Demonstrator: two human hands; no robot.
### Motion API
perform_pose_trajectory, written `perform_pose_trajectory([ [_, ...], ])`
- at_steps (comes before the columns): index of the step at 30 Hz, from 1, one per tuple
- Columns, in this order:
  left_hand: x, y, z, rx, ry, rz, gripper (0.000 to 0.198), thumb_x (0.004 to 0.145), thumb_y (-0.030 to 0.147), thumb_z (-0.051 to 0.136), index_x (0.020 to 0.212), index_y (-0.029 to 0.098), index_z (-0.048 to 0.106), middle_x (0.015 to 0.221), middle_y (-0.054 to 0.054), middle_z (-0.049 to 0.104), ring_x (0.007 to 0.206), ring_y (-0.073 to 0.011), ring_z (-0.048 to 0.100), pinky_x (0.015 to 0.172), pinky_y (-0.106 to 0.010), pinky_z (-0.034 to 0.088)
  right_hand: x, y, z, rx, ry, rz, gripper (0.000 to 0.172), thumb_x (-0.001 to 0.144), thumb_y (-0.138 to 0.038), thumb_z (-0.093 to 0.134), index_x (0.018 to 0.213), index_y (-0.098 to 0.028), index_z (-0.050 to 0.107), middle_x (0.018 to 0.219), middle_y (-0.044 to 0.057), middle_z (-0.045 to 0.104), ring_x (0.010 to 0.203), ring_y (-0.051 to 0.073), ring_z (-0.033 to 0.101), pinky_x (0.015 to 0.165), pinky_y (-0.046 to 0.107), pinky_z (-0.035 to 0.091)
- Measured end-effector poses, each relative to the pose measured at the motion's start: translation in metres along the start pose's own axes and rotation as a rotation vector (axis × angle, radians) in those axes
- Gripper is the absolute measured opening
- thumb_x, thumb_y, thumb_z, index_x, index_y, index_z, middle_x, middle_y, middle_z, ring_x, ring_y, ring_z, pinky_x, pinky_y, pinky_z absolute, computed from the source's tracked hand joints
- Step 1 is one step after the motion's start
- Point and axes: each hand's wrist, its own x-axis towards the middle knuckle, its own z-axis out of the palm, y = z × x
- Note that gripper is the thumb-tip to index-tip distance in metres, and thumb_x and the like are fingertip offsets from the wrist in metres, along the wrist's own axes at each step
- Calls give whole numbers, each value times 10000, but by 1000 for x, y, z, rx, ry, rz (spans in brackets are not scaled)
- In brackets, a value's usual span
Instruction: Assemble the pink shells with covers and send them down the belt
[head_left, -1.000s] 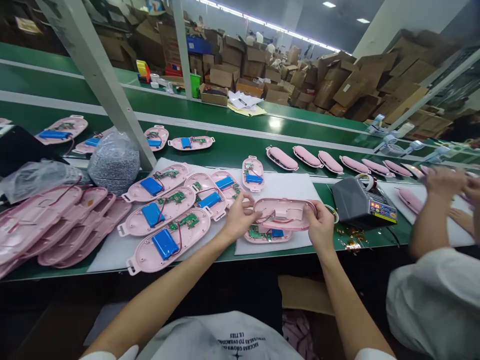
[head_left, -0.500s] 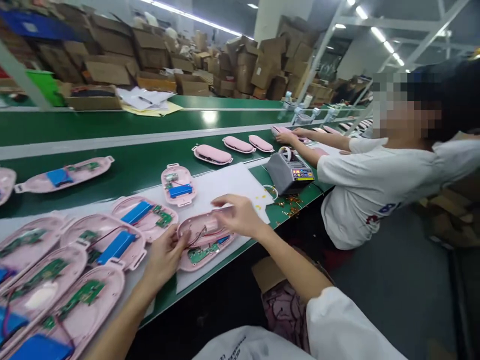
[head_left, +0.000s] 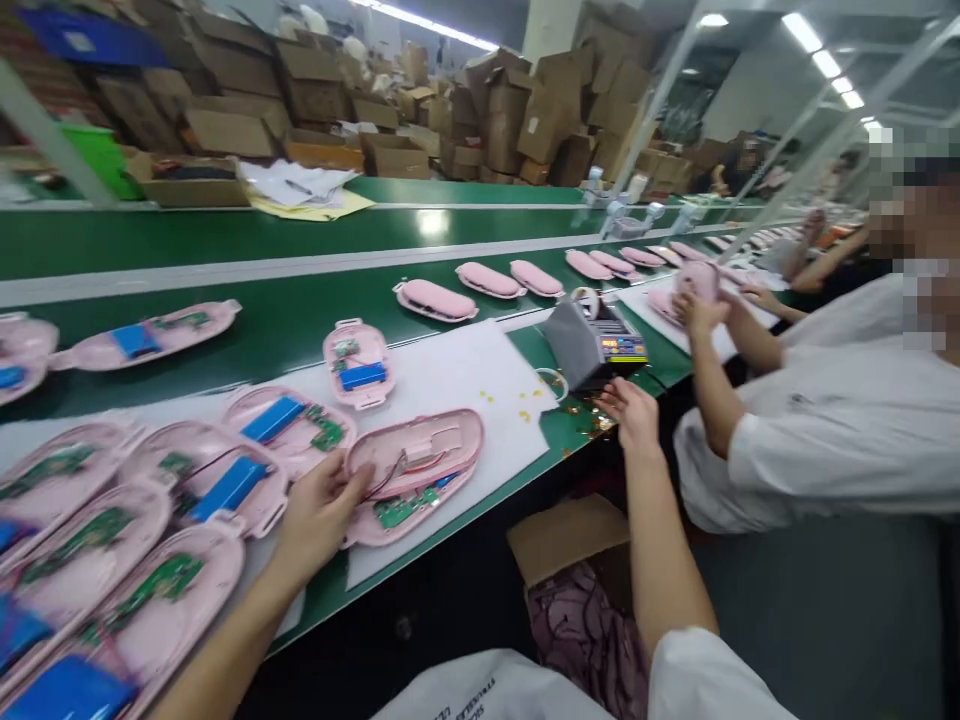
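Note:
My left hand point(head_left: 322, 505) grips the left end of a pink plastic shell half point(head_left: 382, 450), thumb on its inner side. Thin wires and a pale patch show inside that shell. It lies tilted over a second pink shell half point(head_left: 360, 527) that holds a green circuit board point(head_left: 405, 508). My right hand point(head_left: 632, 412) is off the shell, fingers apart, beside the front of a grey tape dispenser point(head_left: 574, 350) with a lit display. I see nothing held in it. Small amber scraps point(head_left: 592, 418) lie under its fingertips at the table edge.
Open pink shells with blue batteries point(head_left: 231, 490) crowd the left. Closed pink cases point(head_left: 439, 300) line the green table point(head_left: 300, 265). A white sheet point(head_left: 480, 375) lies under the work. A co-worker point(head_left: 817, 420) sits at right; a carton point(head_left: 562, 540) stands below the edge.
My right hand has left the pink shell and moved right to the tape dispenser. My left hand still holds the shell's left end. The co-worker now lifts a pink case.

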Motion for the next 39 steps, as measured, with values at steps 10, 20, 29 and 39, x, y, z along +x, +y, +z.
perform_pose_trajectory([
  [10,-10,20,9,-444,-173,-101,279,745,378,700,840,126,625,683,2,625,614,-136,593,568,-232,527,-156,-48,143,-747,-1196,-818,133,945,-283,485,871,-188,541,840,14,580,737,126,525,659,267,411],
  [20,-13,16,13,-643,-202,-109,124,755,215,665,815,109,646,712,-24,654,691,-183,681,625,-312,616,-172,-24,176,-1275,-1080,-1303,173,961,-283,456,890,-176,572,902,63,553,804,172,511,511,283,265],
  [29,-14,8,15,-524,-182,-64,157,789,195,600,913,116,655,731,-37,676,679,-181,687,579,-258,564,-167,-26,179,-1229,-815,-1165,268,791,-443,691,810,-187,613,869,63,613,808,207,556,551,288,314],
  [39,-26,15,7,-16,-113,302,242,892,254,488,1045,162,653,885,-43,694,822,-187,639,770,-293,496,-153,-28,148,-859,-1127,-1093,179,914,-299,514,901,-225,676,871,38,706,815,184,647,740,307,462],
])
